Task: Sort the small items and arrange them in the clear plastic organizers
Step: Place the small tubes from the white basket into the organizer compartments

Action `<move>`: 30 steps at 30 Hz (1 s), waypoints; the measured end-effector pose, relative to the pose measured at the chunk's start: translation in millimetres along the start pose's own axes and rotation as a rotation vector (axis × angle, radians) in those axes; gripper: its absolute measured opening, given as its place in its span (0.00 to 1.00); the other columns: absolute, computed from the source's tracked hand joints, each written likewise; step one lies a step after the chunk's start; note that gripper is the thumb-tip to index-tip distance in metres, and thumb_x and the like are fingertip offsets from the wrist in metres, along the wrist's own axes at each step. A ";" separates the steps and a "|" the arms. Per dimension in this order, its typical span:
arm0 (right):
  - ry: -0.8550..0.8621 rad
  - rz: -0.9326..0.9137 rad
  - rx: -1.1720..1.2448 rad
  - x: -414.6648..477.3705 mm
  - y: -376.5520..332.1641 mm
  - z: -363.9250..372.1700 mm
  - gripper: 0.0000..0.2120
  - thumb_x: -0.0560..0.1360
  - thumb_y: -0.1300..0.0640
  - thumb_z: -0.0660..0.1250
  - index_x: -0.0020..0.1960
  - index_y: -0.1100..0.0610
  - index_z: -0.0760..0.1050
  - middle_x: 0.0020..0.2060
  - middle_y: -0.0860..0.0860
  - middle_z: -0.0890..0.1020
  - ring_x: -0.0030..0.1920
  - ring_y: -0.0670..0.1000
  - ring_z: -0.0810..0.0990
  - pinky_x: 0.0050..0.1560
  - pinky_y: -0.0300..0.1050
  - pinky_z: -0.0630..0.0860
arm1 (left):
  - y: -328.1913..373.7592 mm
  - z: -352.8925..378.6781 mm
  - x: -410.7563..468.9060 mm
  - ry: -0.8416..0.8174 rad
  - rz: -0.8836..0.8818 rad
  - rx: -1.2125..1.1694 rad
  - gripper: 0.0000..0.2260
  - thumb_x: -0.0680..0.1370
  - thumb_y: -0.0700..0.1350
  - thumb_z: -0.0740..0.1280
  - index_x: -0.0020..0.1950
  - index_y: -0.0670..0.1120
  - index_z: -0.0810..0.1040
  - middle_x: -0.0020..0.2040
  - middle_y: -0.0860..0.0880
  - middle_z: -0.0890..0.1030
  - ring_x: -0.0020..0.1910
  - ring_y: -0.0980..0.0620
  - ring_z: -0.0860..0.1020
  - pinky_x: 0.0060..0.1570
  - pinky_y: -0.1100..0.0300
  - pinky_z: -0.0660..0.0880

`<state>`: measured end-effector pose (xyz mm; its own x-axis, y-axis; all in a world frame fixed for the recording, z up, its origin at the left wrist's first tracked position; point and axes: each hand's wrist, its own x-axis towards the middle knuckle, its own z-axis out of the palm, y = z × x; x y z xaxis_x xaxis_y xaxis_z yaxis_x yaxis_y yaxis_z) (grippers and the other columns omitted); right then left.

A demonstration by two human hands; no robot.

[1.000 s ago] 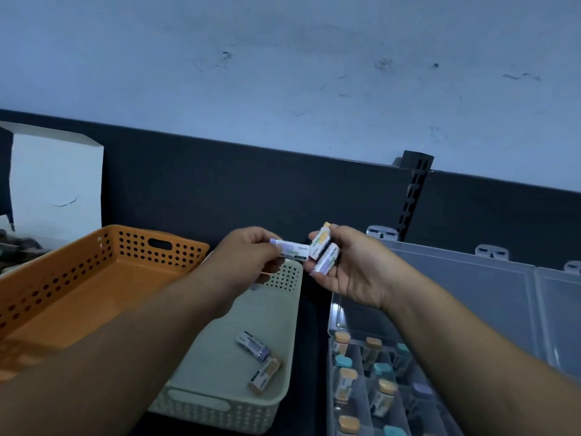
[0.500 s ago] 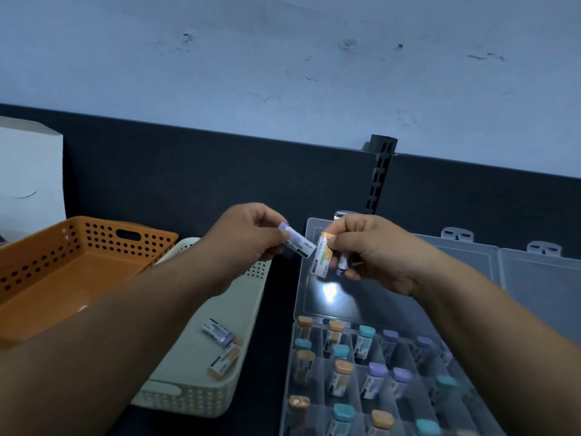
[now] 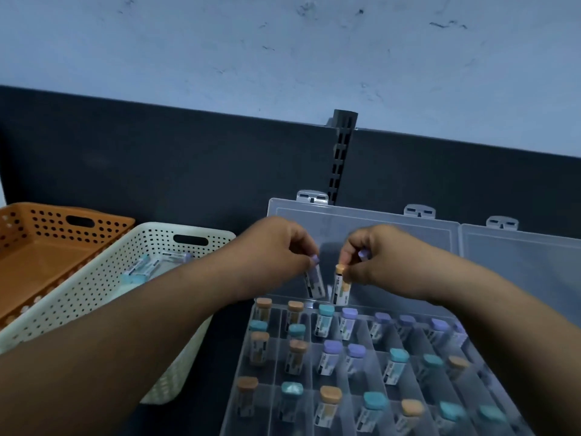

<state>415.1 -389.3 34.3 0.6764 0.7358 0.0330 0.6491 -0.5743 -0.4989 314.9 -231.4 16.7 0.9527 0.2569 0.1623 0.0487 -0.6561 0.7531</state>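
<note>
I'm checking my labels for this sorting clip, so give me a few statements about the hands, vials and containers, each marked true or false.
1. The left hand pinches a small purple-capped labelled vial. True.
2. The right hand holds nothing. False: it grips an orange-capped vial, and a second purple cap shows between its fingers.
3. The clear plastic compartment organizer has its lid shut. False: the lid stands open behind the compartments.
4. The cream perforated plastic basket has vials lying in it. True.

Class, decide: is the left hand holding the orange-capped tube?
No, the left hand pinches a purple-capped tube; the right hand holds the orange-capped tube.
</note>
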 end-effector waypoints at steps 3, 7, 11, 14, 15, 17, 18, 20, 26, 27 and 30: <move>-0.014 0.012 -0.107 -7.5 12.3 -2.6 0.04 0.71 0.57 0.73 0.40 0.51 0.79 0.37 0.44 0.82 0.39 0.42 0.77 0.42 0.37 0.74 | 3.7 14.6 -0.3 -0.068 0.013 0.084 0.02 0.75 0.45 0.70 0.43 0.51 0.82 0.39 0.55 0.83 0.40 0.58 0.81 0.43 0.60 0.79; -0.053 0.038 -0.165 -16.5 25.8 -2.3 0.04 0.72 0.56 0.72 0.40 0.51 0.79 0.37 0.45 0.82 0.39 0.46 0.79 0.40 0.39 0.77 | 4.6 27.2 -0.6 -0.154 0.023 0.215 0.04 0.75 0.44 0.69 0.47 0.53 0.82 0.43 0.56 0.83 0.42 0.60 0.81 0.44 0.61 0.80; -0.091 0.023 -0.210 -23.0 35.7 2.2 0.03 0.73 0.54 0.71 0.41 0.51 0.79 0.38 0.45 0.81 0.41 0.44 0.78 0.45 0.41 0.77 | 3.1 36.1 0.9 -0.193 0.015 0.277 0.06 0.75 0.43 0.69 0.48 0.53 0.82 0.43 0.57 0.82 0.41 0.61 0.80 0.43 0.63 0.78; -0.114 0.013 -0.228 -26.0 40.6 8.6 0.03 0.73 0.53 0.71 0.43 0.52 0.80 0.39 0.45 0.81 0.40 0.43 0.77 0.43 0.39 0.75 | 1.8 42.7 1.8 -0.213 0.008 0.330 0.06 0.75 0.43 0.69 0.46 0.54 0.82 0.40 0.59 0.80 0.40 0.64 0.78 0.40 0.67 0.76; -0.118 0.008 -0.241 -26.5 41.2 10.9 0.03 0.74 0.53 0.71 0.43 0.51 0.79 0.39 0.44 0.80 0.41 0.43 0.77 0.42 0.38 0.74 | 1.1 44.5 1.8 -0.215 0.009 0.351 0.06 0.75 0.43 0.69 0.46 0.54 0.81 0.39 0.60 0.79 0.39 0.64 0.77 0.38 0.67 0.75; -0.127 -0.003 -0.258 -27.5 41.9 15.1 0.03 0.74 0.53 0.70 0.41 0.48 0.77 0.40 0.43 0.79 0.43 0.45 0.77 0.42 0.39 0.74 | -0.7 48.2 2.2 -0.216 0.004 0.385 0.06 0.75 0.43 0.69 0.47 0.54 0.81 0.38 0.61 0.77 0.38 0.63 0.77 0.37 0.67 0.74; -0.133 -0.005 -0.265 -27.7 42.1 17.2 0.04 0.74 0.53 0.69 0.41 0.47 0.76 0.40 0.43 0.78 0.44 0.46 0.78 0.43 0.41 0.75 | -1.7 49.7 2.1 -0.217 0.001 0.405 0.06 0.75 0.44 0.69 0.49 0.54 0.81 0.38 0.61 0.76 0.38 0.63 0.76 0.36 0.68 0.73; -0.141 -0.007 -0.275 -27.3 42.4 21.3 0.02 0.74 0.52 0.69 0.43 0.48 0.77 0.41 0.44 0.78 0.46 0.48 0.78 0.44 0.42 0.76 | -4.1 52.1 2.2 -0.222 0.001 0.441 0.07 0.75 0.44 0.68 0.51 0.53 0.81 0.37 0.61 0.75 0.38 0.64 0.74 0.35 0.70 0.69; -0.181 0.003 -0.280 -22.7 46.8 31.6 0.02 0.74 0.52 0.70 0.43 0.48 0.78 0.43 0.45 0.78 0.46 0.48 0.78 0.45 0.42 0.76 | -6.4 57.9 0.1 -0.255 -0.031 0.495 0.07 0.76 0.45 0.68 0.52 0.53 0.81 0.46 0.57 0.80 0.40 0.59 0.77 0.40 0.65 0.72; -0.186 0.008 -0.281 -22.2 47.4 32.8 0.03 0.74 0.52 0.70 0.42 0.47 0.77 0.43 0.45 0.78 0.46 0.48 0.78 0.45 0.42 0.76 | -6.4 59.0 -0.5 -0.257 -0.028 0.500 0.06 0.76 0.45 0.68 0.52 0.53 0.81 0.47 0.56 0.80 0.37 0.60 0.76 0.39 0.65 0.72; -0.200 0.013 -0.285 -21.6 48.3 35.7 0.03 0.73 0.52 0.70 0.41 0.48 0.77 0.43 0.45 0.78 0.47 0.49 0.79 0.45 0.42 0.77 | -5.8 60.5 -1.5 -0.264 -0.033 0.501 0.07 0.76 0.45 0.68 0.53 0.52 0.81 0.49 0.56 0.81 0.31 0.64 0.71 0.35 0.67 0.70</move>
<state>419.3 -420.2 -21.4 0.6219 0.7674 -0.1561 0.7311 -0.6403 -0.2355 331.3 -270.9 -26.5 0.9878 0.1393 -0.0694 0.1549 -0.9240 0.3496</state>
